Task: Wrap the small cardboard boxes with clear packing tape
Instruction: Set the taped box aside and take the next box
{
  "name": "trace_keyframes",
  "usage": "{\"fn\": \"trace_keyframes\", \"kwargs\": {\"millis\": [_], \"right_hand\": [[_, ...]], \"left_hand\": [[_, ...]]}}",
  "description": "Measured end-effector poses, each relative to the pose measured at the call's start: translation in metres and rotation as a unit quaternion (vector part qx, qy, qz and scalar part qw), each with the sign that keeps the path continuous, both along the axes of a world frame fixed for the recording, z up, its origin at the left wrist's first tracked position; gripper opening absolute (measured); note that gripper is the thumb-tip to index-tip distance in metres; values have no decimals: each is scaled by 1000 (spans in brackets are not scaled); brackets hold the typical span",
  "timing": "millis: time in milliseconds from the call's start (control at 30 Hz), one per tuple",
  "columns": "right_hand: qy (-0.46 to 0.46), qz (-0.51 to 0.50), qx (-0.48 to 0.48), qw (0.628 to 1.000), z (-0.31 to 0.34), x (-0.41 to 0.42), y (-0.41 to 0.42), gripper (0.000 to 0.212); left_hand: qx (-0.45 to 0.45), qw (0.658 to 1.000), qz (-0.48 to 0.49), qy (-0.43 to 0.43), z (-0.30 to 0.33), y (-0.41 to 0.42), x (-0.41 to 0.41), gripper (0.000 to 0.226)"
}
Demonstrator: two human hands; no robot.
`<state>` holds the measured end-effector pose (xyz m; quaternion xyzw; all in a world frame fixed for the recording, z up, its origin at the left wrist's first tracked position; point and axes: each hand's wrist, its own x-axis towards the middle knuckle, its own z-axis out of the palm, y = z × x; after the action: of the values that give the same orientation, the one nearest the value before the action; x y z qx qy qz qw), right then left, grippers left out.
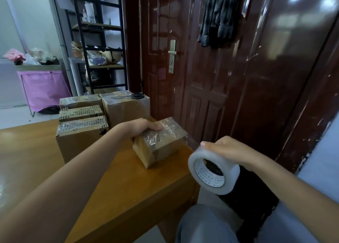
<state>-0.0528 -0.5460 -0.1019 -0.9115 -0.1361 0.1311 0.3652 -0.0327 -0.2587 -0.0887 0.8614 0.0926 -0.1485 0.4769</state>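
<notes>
centre: small box [159, 142] on table [128, 184] | left, behind it: 4 stacked boxes [82, 125] | lower right: tape roll [213, 171]

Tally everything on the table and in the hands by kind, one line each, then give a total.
Cardboard boxes: 5, four grouped at the table's far edge and one under the left hand
Tape rolls: 1, held by the right hand
Scissors: 1, lying on the tall back box
Total: 7
</notes>
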Motion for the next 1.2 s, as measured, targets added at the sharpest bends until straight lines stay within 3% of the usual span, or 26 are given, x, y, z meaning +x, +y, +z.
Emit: {"fn": "trace_keyframes", "kwargs": {"millis": [67,133,300,433,500,533,600,633,733,867,1000,1100,1200], "right_hand": [[-5,9,2,1000,-6,0,5,58],[-24,3,-21,999,-11,-2,12,58],[-75,-28,-60,995,-11,-7,18,62],[-62,-10,-31,998,-13,-5,13,60],[-35,11,5,999,-8,-5,10,58],[-12,20,28,999,-4,-6,7,56],[32,36,70,996,4,-10,0,51],[44,44,88,994,6,-11,-3,51],[51,50,103,992,9,-10,-11,63],[51,20,-30,998,5,-3,-1,51],[31,6,-125,992,2,4,11,55],[5,8,-144,989,5,7,23,56],[12,15,-151,988,6,13,36,57]], "left_hand": [[-18,1000,18,13,-8,0,-3,34],[5,999,12,-31,-16,0,0,34],[130,967,-94,-199,-12,0,2,31],[267,932,-134,-206,1,-13,-5,28],[369,899,-160,-173,6,-25,-13,62],[440,864,-183,-160,7,-30,-16,80],[529,806,-203,-170,6,-36,-20,90],[535,801,-198,-183,5,-37,-19,86],[493,829,-177,-195,6,-36,-16,77],[352,914,-135,-149,12,-26,-8,70],[170,975,-110,-94,12,-14,3,45],[52,995,-83,-24,4,-4,3,51],[27,996,-76,-31,-4,3,7,43]]}}
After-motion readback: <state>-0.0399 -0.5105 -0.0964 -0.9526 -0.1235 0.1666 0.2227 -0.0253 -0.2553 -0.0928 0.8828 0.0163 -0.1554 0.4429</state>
